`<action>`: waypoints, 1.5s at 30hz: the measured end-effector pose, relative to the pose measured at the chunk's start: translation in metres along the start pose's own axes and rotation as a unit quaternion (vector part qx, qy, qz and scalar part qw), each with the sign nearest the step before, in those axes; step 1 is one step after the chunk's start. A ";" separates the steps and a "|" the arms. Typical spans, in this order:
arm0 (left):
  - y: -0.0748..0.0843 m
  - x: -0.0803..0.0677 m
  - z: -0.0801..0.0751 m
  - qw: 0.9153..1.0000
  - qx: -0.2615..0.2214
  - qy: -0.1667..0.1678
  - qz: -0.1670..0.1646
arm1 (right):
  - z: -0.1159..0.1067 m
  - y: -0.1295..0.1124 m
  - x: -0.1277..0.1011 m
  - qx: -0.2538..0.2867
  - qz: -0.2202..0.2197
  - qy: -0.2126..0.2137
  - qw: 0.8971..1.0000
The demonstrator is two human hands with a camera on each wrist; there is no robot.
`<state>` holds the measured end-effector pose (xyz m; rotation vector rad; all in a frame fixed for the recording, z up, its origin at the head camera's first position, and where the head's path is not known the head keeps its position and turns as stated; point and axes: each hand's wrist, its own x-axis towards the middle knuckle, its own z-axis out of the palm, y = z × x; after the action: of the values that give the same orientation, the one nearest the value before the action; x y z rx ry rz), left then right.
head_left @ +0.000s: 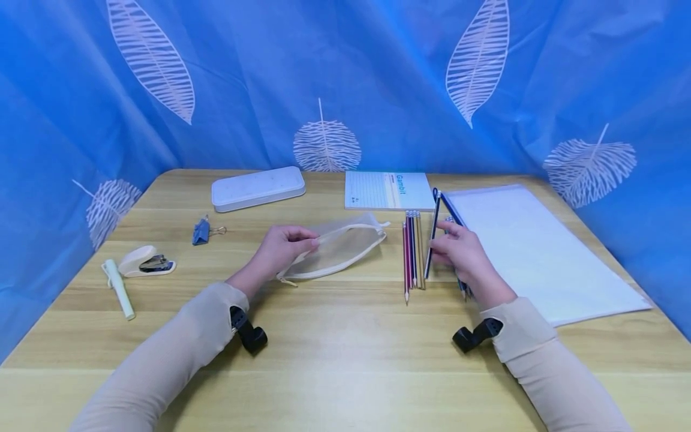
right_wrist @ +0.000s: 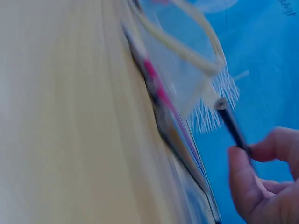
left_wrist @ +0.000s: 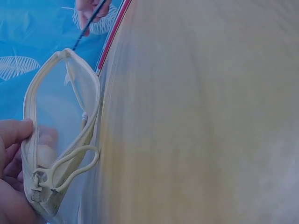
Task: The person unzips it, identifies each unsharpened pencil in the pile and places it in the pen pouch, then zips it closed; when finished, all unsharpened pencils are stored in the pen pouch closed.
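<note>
My left hand [head_left: 286, 246] pinches the rim of a translucent mesh zip pouch [head_left: 337, 270] between thumb and fingers. In the left wrist view the pouch's zip [left_wrist: 29, 105] gapes wide, and a looped cord pull [left_wrist: 77, 163] hangs at the near end. My right hand [head_left: 464, 255] pinches a dark pencil [head_left: 432, 240], held steeply to the right of the pouch; the right wrist view shows the pencil [right_wrist: 231, 126] between thumb and fingertips. Several pencils [head_left: 412, 249] in red, dark and gold lie side by side between the pouch and the right hand. More dark pencils [head_left: 463, 289] lie partly hidden beneath that hand.
A large white flat folder [head_left: 545, 258] lies at right, a notebook [head_left: 385, 191] at the back. On the left are a white pencil case [head_left: 259, 188], a blue binder clip [head_left: 201, 231], a white stapler [head_left: 146, 262] and a pale green pen [head_left: 120, 291]. A blue curtain [head_left: 378, 78] hangs behind.
</note>
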<state>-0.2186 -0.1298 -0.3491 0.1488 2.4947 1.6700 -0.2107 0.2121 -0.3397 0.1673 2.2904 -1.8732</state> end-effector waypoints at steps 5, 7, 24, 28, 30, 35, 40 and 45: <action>0.004 0.000 0.001 1.000 -0.014 -0.002 -0.010 | 0.026 -0.005 -0.004 0.161 0.036 0.028 0.986; 0.006 0.000 0.002 1.000 -0.016 0.003 -0.016 | 0.040 -0.007 -0.004 0.201 0.047 0.045 0.977; 0.013 -0.001 0.015 0.999 -0.024 0.022 0.007 | 0.133 -0.016 -0.010 0.278 0.038 0.040 0.959; 0.015 -0.003 0.019 0.999 -0.022 0.023 0.014 | 0.147 -0.013 -0.008 0.270 0.036 0.034 0.961; 0.015 -0.004 0.022 0.999 -0.025 0.023 0.017 | 0.153 -0.012 -0.009 0.269 0.035 0.031 0.962; 0.017 -0.006 0.027 0.998 -0.036 0.033 0.031 | 0.166 -0.011 -0.011 0.277 0.032 0.022 0.960; 0.019 -0.007 0.033 0.996 -0.054 0.046 0.046 | 0.177 -0.011 -0.014 0.281 0.033 0.006 0.959; 0.019 -0.009 0.035 0.995 -0.071 0.047 0.057 | 0.183 -0.009 -0.010 0.280 0.030 -0.006 0.960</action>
<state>-0.2042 -0.0920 -0.3444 0.2052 2.4659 1.9356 -0.1903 0.0313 -0.3636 0.2913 1.6637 -2.4259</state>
